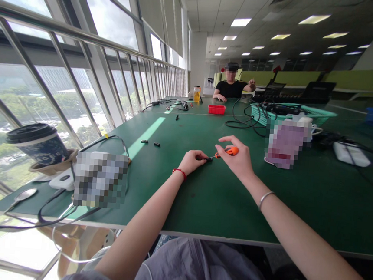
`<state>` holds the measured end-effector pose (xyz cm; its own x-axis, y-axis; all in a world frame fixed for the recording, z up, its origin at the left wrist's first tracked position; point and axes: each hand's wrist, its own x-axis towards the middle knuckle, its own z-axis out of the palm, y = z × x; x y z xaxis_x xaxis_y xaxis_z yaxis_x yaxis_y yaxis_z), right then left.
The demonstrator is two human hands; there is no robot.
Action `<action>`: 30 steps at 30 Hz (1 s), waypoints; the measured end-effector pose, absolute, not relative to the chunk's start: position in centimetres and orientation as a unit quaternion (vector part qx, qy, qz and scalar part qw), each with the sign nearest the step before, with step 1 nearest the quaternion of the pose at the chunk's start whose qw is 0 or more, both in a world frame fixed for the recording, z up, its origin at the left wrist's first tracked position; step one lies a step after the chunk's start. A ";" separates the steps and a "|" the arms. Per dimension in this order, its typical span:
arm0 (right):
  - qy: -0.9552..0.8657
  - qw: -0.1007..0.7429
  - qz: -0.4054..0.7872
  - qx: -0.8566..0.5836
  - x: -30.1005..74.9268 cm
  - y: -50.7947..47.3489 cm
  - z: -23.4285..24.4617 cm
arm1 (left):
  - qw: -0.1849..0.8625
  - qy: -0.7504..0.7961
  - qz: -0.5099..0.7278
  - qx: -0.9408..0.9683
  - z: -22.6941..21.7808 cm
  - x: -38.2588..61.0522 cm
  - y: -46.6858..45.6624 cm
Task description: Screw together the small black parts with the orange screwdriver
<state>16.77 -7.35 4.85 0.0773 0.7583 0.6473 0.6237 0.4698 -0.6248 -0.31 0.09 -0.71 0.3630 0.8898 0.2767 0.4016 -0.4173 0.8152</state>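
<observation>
My left hand rests on the green table, its fingers pinched on a small black part whose exact kind I cannot make out. Lying in my right hand is a screwdriver with an orange and black handle, its shaft pointing left towards the black part. The thumb and index finger of that hand are spread apart near the handle, while the other fingers are partly hidden. The shaft's tip appears to meet the part. Farther left, two similar black pieces lie on the table, and another black piece is farther back.
A red tray stands towards the far end, where a person sits. Cables and a teal basket occupy the back right, near a blurred purple item. A lidded cup and wires are at the left edge.
</observation>
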 end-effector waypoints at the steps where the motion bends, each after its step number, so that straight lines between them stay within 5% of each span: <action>1: -0.675 0.533 0.061 -0.506 16.8 -7.3 4.9 | 0.326 0.430 0.368 0.757 -0.7 -0.3 0.1; 30: -0.651 0.563 0.039 -0.507 17.7 -6.9 4.8 | 0.327 0.414 0.374 0.763 -0.8 -0.5 0.1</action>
<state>17.68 -6.86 4.85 0.1484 0.7042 0.6943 0.6162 0.4832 -0.6219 -0.49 0.14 -0.77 0.3775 0.8758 0.3006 0.3859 -0.4439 0.8087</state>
